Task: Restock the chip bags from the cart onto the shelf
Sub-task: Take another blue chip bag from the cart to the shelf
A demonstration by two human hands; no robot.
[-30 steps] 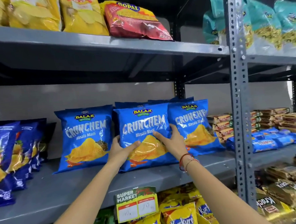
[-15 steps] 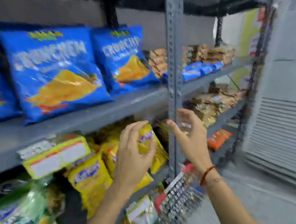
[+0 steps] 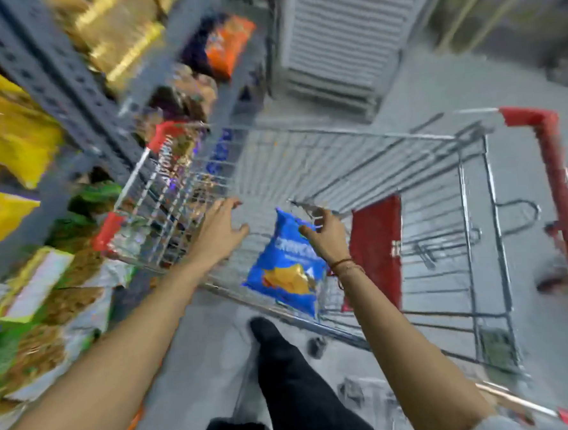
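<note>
A blue chip bag [image 3: 284,268] with yellow chips printed on it hangs upright over the near rim of the wire shopping cart [image 3: 354,137]. My right hand [image 3: 325,235] pinches the bag's top right corner, thumb on its front. My left hand [image 3: 220,228] hovers over the cart's left side, left of the bag and apart from it, fingers spread and holding nothing. The grey shelf upright [image 3: 58,85] runs along the left. The view is motion-blurred.
Yellow snack bags [image 3: 8,132] and green packets [image 3: 28,356] fill the low shelves at left. The cart has red corner guards and a red handle [image 3: 556,181] at right. A white louvred unit [image 3: 341,35] stands beyond the cart. My dark trouser leg [image 3: 292,380] is below on the grey floor.
My view swung down from the shelf of blue bags to the cart. Both hands dropped from the shelf into the cart, and my right hand has taken hold of a blue bag.
</note>
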